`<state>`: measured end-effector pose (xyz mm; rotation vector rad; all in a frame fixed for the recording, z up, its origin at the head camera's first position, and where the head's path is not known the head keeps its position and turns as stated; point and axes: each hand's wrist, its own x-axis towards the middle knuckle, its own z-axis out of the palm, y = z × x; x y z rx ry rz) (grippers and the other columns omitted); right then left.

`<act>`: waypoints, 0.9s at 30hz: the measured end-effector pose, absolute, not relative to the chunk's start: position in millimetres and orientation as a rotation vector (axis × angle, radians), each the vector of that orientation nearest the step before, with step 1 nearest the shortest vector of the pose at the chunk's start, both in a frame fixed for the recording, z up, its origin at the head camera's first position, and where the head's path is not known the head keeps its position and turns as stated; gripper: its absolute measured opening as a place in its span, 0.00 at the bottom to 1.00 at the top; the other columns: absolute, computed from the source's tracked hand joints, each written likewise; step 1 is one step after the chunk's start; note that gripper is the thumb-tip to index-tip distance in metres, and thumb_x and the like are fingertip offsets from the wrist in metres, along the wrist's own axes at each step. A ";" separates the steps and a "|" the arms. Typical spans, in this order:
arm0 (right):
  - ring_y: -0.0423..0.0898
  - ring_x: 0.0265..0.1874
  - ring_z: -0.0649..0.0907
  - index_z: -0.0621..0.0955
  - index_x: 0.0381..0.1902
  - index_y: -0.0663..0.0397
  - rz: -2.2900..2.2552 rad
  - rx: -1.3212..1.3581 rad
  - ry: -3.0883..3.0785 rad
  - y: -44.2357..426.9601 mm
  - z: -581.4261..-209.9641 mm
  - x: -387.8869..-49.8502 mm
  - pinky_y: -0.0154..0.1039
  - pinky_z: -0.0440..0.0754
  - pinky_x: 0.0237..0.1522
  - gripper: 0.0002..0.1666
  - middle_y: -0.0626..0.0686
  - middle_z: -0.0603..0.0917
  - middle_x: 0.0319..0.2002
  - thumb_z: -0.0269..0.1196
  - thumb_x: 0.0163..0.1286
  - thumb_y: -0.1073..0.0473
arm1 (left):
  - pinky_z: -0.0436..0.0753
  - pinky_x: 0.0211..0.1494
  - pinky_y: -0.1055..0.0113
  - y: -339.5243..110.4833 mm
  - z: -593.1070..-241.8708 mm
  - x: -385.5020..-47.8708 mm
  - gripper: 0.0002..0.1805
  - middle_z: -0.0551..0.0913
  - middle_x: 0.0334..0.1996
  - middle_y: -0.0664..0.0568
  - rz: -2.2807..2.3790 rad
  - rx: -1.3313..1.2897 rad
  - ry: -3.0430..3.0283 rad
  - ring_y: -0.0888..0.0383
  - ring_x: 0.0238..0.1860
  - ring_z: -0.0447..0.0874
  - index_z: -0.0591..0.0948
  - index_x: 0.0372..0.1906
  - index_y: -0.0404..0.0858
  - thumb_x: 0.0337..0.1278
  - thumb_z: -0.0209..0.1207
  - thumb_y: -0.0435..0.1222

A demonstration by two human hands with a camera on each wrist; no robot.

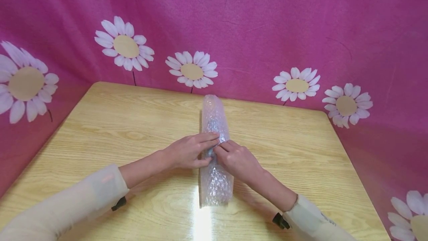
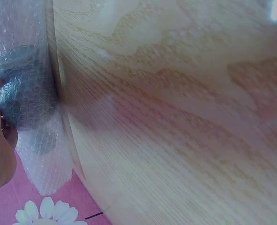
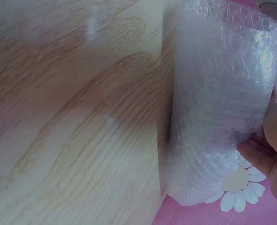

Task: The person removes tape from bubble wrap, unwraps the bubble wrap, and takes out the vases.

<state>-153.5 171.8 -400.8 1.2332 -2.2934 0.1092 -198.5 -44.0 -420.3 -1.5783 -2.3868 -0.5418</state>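
Note:
A long roll of clear bubble wrap [image 1: 215,181] lies lengthwise on the table, pointing away from me. Something dark [image 2: 30,89] shows through the wrap in the left wrist view; its kind is blurred by the plastic. My left hand [image 1: 190,151] rests on the roll from the left, fingers nearly straight over the top and thumb lower on the near side. From the right, my right hand [image 1: 238,160] has curled fingers pinching the bubble wrap near the left fingertips. In the right wrist view the right fingers [image 3: 258,154] meet the wrap's surface, and an open wrap end [image 3: 232,16] is visible.
The wood-grain table [image 1: 133,122] has rounded corners, and its surface extends on both sides of the roll. A pink cloth [image 1: 240,29] with white daisies hangs behind and beside it. The far end of the roll lies near the table's back edge.

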 end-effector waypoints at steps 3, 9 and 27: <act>0.47 0.36 0.85 0.83 0.37 0.58 0.170 1.222 -2.307 173.3 -402.1 -153.5 0.35 0.86 0.33 0.12 0.52 0.84 0.34 0.73 0.54 0.67 | 0.72 0.67 0.61 -44.4 -420.7 -198.6 0.29 0.74 0.66 0.39 -0.537 -1.577 -2.384 0.47 0.66 0.72 0.78 0.62 0.29 0.59 0.63 0.42; 0.47 0.37 0.85 0.84 0.36 0.59 0.321 1.196 -2.317 177.2 -405.6 -154.0 0.34 0.85 0.39 0.12 0.52 0.85 0.35 0.72 0.53 0.71 | 0.72 0.67 0.60 -45.2 -420.2 -198.0 0.30 0.73 0.67 0.39 -0.549 -1.581 -2.399 0.47 0.67 0.71 0.77 0.64 0.28 0.60 0.63 0.42; 0.46 0.36 0.86 0.84 0.40 0.62 0.825 0.953 -2.439 187.2 -410.7 -149.2 0.31 0.85 0.37 0.08 0.54 0.86 0.37 0.65 0.62 0.72 | 0.73 0.66 0.61 -45.9 -421.3 -199.7 0.31 0.72 0.67 0.40 -0.557 -1.586 -2.403 0.47 0.67 0.71 0.77 0.64 0.29 0.60 0.64 0.42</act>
